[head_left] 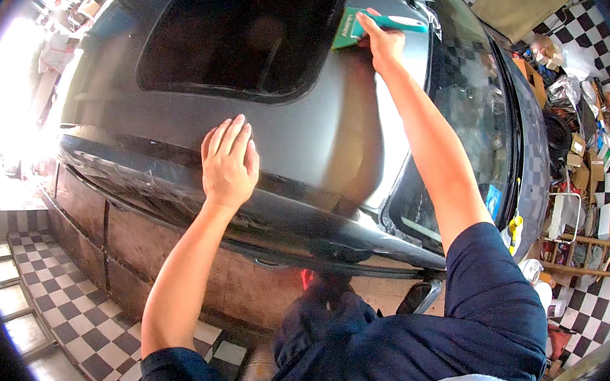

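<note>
My right hand grips a teal squeegee with a white-inlaid handle, its flat blade against the dark grey film-like glossy surface of the car roof, just right of a black sunroof. My left hand lies with fingers stretched out on the roof below the sunroof, near the roof's side edge, holding nothing. The windshield curves down to the right of my right forearm.
A side mirror juts out near my body. A yellow bottle is by the windshield's lower corner. Cardboard boxes, bags and a wooden ladder clutter the checkered floor at right. Bright light fills the upper left.
</note>
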Action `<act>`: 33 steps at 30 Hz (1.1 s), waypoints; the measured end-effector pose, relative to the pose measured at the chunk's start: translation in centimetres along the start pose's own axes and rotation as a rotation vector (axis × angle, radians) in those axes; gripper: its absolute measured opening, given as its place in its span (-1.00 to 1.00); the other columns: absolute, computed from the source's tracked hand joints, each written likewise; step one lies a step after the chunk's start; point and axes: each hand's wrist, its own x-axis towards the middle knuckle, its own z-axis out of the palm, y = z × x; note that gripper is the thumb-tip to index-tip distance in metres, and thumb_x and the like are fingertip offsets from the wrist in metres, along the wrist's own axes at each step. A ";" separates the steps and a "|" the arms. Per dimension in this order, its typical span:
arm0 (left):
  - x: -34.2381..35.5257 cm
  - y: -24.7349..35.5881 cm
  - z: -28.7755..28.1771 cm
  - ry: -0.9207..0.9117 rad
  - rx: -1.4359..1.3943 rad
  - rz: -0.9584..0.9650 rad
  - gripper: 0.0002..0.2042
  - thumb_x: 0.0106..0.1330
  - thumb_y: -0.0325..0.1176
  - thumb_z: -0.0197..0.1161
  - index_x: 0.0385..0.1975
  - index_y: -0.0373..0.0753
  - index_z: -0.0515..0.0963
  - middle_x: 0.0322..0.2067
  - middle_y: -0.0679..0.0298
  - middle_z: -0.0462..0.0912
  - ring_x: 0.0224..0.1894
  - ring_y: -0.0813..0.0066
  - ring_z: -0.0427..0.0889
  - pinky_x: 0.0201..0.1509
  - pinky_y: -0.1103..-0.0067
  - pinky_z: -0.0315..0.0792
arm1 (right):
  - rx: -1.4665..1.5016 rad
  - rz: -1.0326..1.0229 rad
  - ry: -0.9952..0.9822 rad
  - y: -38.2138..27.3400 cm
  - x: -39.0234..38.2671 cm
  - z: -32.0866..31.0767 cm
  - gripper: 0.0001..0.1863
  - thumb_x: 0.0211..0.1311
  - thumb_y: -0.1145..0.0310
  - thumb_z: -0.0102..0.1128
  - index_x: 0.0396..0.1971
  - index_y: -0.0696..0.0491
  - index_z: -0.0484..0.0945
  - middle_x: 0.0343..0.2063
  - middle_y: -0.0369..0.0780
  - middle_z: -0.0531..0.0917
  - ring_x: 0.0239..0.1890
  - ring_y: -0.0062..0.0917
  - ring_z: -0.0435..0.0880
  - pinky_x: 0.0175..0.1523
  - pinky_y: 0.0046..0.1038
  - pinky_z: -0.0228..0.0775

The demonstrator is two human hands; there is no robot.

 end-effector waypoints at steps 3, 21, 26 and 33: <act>-0.3 0.1 -0.3 -0.012 0.025 -0.020 -0.74 0.19 -0.40 0.11 -0.14 -0.32 0.53 0.01 0.19 0.51 0.09 0.23 0.43 0.21 0.35 0.22 | -0.011 0.052 -0.050 -1.2 -1.2 0.3 -0.54 -0.11 0.45 0.45 -0.13 0.24 0.53 -0.36 -0.25 0.63 -0.36 -0.64 0.56 -0.21 -0.63 0.37; -0.3 0.1 0.2 0.027 0.000 -0.026 -0.76 0.19 -0.40 0.12 -0.15 -0.30 0.53 -0.01 0.20 0.52 0.09 0.26 0.43 0.21 0.38 0.23 | 0.066 -0.017 -0.010 0.6 -8.0 -0.3 -0.51 -0.13 0.49 0.45 -0.11 0.26 0.53 -0.36 -0.25 0.62 -0.37 -0.64 0.53 -0.21 -0.62 0.35; -0.5 0.2 0.2 0.022 -0.007 -0.023 -0.75 0.19 -0.39 0.11 -0.14 -0.29 0.53 0.00 0.21 0.52 0.08 0.27 0.43 0.21 0.38 0.23 | -0.078 -0.043 0.013 0.2 -8.2 1.0 -0.53 -0.10 0.51 0.41 -0.11 0.30 0.51 -0.29 -0.18 0.62 -0.30 -0.58 0.59 -0.08 -0.56 0.42; -0.2 0.1 0.5 0.063 -0.008 0.001 -0.76 0.18 -0.39 0.11 -0.18 -0.30 0.54 -0.03 0.20 0.53 0.06 0.28 0.44 0.21 0.38 0.23 | -0.046 -0.174 -0.055 1.1 -9.3 0.9 -0.52 -0.12 0.43 0.46 -0.12 0.18 0.56 -0.36 -0.28 0.61 -0.49 -0.68 0.52 -0.46 -0.58 0.40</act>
